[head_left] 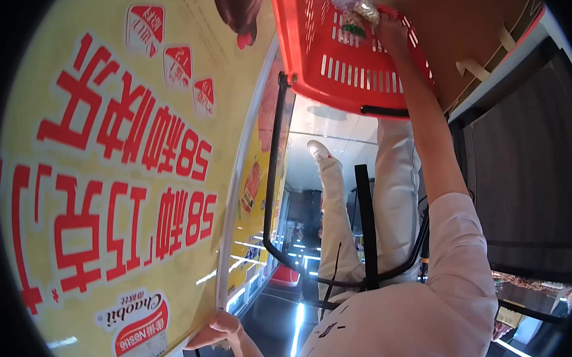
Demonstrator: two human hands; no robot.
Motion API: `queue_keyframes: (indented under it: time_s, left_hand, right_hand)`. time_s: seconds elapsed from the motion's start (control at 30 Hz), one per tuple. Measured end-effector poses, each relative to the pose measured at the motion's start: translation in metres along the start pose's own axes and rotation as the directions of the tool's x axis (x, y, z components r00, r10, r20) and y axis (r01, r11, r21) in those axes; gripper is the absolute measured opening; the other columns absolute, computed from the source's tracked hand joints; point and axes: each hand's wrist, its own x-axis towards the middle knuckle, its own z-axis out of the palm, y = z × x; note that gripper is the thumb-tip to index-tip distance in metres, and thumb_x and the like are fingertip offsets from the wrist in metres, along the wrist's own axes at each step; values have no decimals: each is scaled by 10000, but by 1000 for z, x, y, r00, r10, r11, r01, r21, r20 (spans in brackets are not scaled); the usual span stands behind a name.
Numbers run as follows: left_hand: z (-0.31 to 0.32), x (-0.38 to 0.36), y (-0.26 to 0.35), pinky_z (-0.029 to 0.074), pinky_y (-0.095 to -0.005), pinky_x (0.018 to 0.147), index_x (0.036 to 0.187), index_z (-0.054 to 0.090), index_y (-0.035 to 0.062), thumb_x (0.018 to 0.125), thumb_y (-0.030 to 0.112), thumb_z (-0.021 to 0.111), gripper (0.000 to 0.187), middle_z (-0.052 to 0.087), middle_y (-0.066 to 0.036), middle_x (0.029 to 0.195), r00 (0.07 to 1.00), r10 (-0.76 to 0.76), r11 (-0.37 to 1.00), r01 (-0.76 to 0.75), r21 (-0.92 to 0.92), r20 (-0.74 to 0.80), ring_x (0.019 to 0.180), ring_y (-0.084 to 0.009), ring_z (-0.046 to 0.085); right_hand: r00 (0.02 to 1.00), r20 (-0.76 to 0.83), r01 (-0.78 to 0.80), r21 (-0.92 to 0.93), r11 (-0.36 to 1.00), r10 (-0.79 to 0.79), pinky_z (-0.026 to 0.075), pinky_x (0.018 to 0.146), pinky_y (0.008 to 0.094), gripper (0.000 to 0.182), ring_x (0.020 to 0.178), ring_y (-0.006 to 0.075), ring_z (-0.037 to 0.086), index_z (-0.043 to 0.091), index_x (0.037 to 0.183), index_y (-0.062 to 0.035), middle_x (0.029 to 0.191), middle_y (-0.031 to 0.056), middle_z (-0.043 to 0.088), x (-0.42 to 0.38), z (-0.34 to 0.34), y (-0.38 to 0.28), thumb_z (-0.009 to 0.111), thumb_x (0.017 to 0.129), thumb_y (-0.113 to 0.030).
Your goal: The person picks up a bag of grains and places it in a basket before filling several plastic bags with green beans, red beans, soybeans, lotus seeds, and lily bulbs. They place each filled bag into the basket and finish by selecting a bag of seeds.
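A red shopping basket (pixel 339 90) with slotted walls is at the top middle. My right hand (pixel 391 32) reaches inside it, its fingers closed at a shiny clear plastic packet (pixel 367 10); the fingertips are partly hidden. Beside that lies a small packet with green on it (pixel 354 29). The basket's black handle (pixel 271 198) swings down towards my waist. At the lower left, my left hand (pixel 221 328) rests on the edge of a yellow printed board (pixel 194 265), fingers stretched out along it and grasping nothing that I can see.
Upside-down red lettering covers the board. Right of the basket stands a brown surface (pixel 458 24) with pale loops, beside a dark grey panel (pixel 522 168). My legs (pixel 395 193) are on the shiny floor below the basket. A black strap (pixel 366 226) hangs before them.
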Motion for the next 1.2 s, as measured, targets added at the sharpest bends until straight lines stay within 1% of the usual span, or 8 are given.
queue_keyframes:
  time_s: [0.23,0.33,0.57,0.6,0.87,1.07,1.13,1.2]
  left_hand:
    - [-6,-13,-16,200,-495,1008,1360,-30,28,794,334,591,895,86,-192,1369,999,24,967,-15,-254,33,1245,-306,200]
    - [-4,-7,-2,180,-498,992,1356,24,17,694,326,661,970,87,-238,1362,981,-145,896,186,-402,132,1250,-365,164]
    - [-23,23,10,170,-514,985,1259,333,-33,602,319,692,827,390,-181,1249,977,57,961,-110,-255,-207,1227,-310,299]
    - [-28,19,4,167,-509,991,1258,331,-31,611,319,698,822,384,-189,1245,975,79,957,-132,-257,-206,1236,-332,267]
    - [-29,1,-4,151,-520,1001,1264,347,5,661,357,676,772,364,-146,1294,953,129,940,-206,-273,-273,1249,-310,281]
    - [-95,-82,-19,239,-470,1004,1265,393,92,636,364,679,743,414,-155,1276,868,334,736,-484,-473,-368,1245,-289,317]
    - [-122,-118,-41,337,-391,939,1216,457,77,635,340,702,682,429,-176,1222,863,461,675,-190,-713,207,1159,-318,398]
    - [-125,-156,-72,359,-366,915,1207,461,66,630,323,707,678,481,-169,1159,905,402,545,-115,-830,138,1092,-310,450]
  right_hand:
    - [948,319,-40,130,991,-4,462,727,440,377,829,354,588,586,875,23,839,244,596,-47,-94,-38,545,781,-340]
    - [978,166,104,147,984,-128,455,662,454,401,746,387,584,613,787,51,751,254,586,-75,-114,-36,521,792,-339]
    - [898,287,90,621,778,-333,431,532,243,234,603,82,522,590,885,25,649,12,545,-184,-243,-108,502,802,-175]
    - [889,294,113,603,790,-352,457,614,327,302,617,206,572,578,888,65,678,138,595,-204,-271,-128,533,763,-206]
    - [778,128,618,19,786,-615,456,680,403,286,745,339,595,596,916,7,768,196,606,-333,-406,-237,562,716,-194]
    - [543,260,805,-430,408,-798,463,672,415,269,714,332,583,609,904,-49,750,183,602,-474,-477,-348,578,653,-138]
    - [420,347,867,-427,257,-838,465,664,411,264,696,326,582,613,898,-51,730,177,598,-524,-478,-384,577,652,-140]
    - [421,505,868,-465,174,-753,471,677,373,264,716,308,578,630,884,-58,704,155,593,-598,-475,-431,583,636,-136]
